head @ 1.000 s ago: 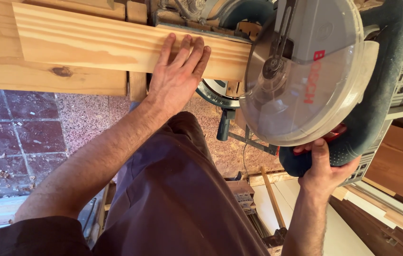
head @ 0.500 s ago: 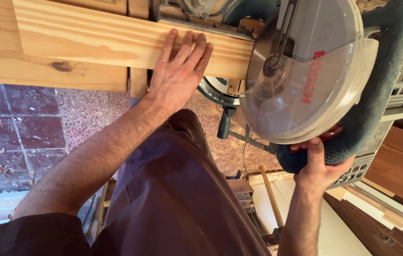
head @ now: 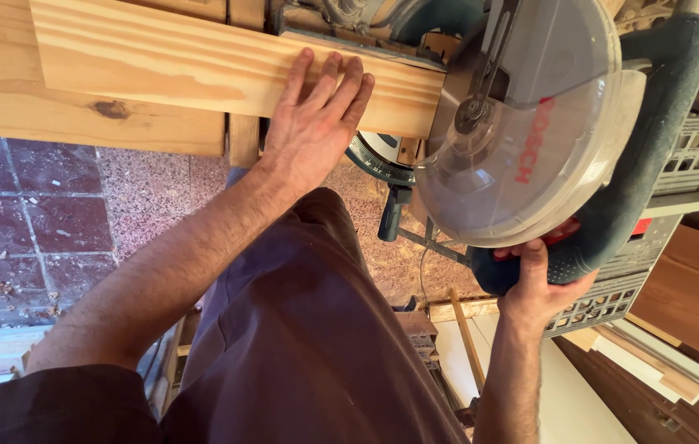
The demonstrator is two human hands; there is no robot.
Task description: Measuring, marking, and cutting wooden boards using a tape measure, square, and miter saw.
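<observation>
Head view, near to far: right hand is wrapped shut round the saw handle, thumb on top, fingers curled under — same grip as a second ago, but the handle and the hand sit a touch higher in frame and closer to the body now, so the saw head looks to have lifted or barely moved rather than plunged; my read is the cut isn't under way yet, or the head is paused at the top. Left hand lies flat and spread, palm down on the board, holding nothing, just pressing — it hasn't shifted. Fingertips sit near the blade guard but apart from it. Board: pale pine plank, streaky grain, lying across the saw table with its right end just at the guard, on top of a wider plank with a dark knot. Guard is clear plastic, closed over the blade. Beyond: tile floor with wood chips.
</observation>
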